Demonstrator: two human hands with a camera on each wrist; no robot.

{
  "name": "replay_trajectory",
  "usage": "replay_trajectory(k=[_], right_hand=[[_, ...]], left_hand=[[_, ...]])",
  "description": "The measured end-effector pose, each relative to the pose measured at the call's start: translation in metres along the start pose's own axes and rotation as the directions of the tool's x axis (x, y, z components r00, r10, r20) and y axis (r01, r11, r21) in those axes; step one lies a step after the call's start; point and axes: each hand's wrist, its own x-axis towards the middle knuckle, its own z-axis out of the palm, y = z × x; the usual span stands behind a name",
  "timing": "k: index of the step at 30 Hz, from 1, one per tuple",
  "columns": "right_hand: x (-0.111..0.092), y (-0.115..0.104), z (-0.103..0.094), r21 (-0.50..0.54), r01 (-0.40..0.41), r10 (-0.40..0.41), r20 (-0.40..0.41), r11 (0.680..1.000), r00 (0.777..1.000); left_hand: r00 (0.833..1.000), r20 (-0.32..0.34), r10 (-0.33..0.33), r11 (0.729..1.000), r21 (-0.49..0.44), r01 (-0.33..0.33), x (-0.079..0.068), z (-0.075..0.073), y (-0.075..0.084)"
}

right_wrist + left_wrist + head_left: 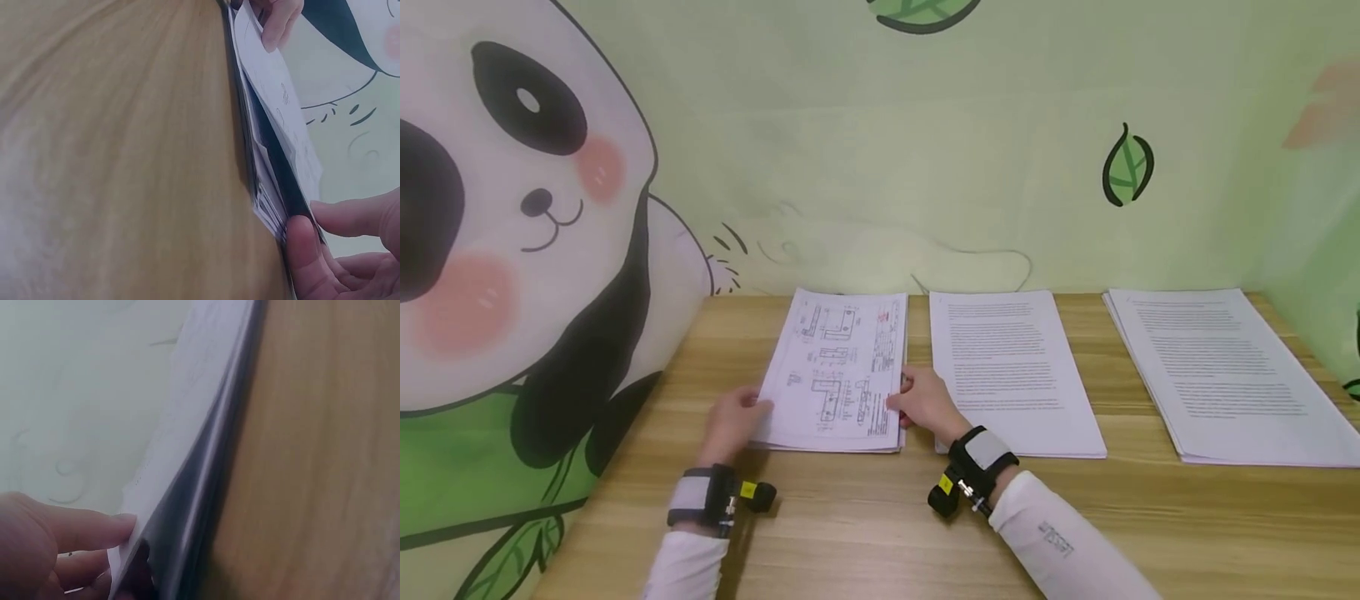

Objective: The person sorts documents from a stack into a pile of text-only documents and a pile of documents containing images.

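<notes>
A stack of paper (850, 342) with technical drawings printed on its top sheet lies at the left of the three stacks. My left hand (730, 423) pinches its left edge near the front corner, thumb on top, as the left wrist view also shows. On the opposite edge, my right hand (927, 404) pinches the upper paper between thumb and fingers. In the right wrist view, the upper drawing sheet (284, 103) is raised, leaving a dark gap above the lower pages (267, 203). A dark glossy surface (200, 469) shows under the lifted paper in the left wrist view.
A middle stack of printed text pages (1011, 375) lies right beside my right hand. Another text stack (1232, 375) sits farther right. All rest on a wood-grain table (865, 525), backed by a pale green wall (850, 167) with a panda picture (550, 217) at left.
</notes>
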Motion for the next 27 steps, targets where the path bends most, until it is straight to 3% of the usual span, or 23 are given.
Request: replay_trajectory(k=[5,9,15,21,27], right_hand=[[0.001,0.001,0.0,-0.052,0.033,-0.035,-0.03,0.998,0.999],[-0.002,-0.002,-0.002,-0.134,0.058,-0.067,-0.069,0.989,0.995],[-0.009,-0.007,-0.007,-0.185,0.069,-0.076,-0.029,0.98,0.997],[-0.022,-0.009,-0.019,-0.195,0.103,-0.101,0.022,0.975,0.995],[-0.034,0.0,-0.048,-0.173,0.151,-0.157,-0.02,0.973,0.987]], left_hand=[[0.998,-0.048,-0.04,0.999,0.024,0.041,0.002,0.003,-0.003],[0.997,-0.073,-0.034,0.998,0.049,0.038,0.003,0.005,-0.005],[0.998,-0.055,-0.018,0.998,0.054,0.021,0.0,0.005,-0.003],[0.996,-0.085,0.026,0.999,0.048,-0.022,-0.004,0.003,0.003],[0.977,-0.183,0.11,0.994,0.001,-0.111,-0.008,0.012,0.022]])
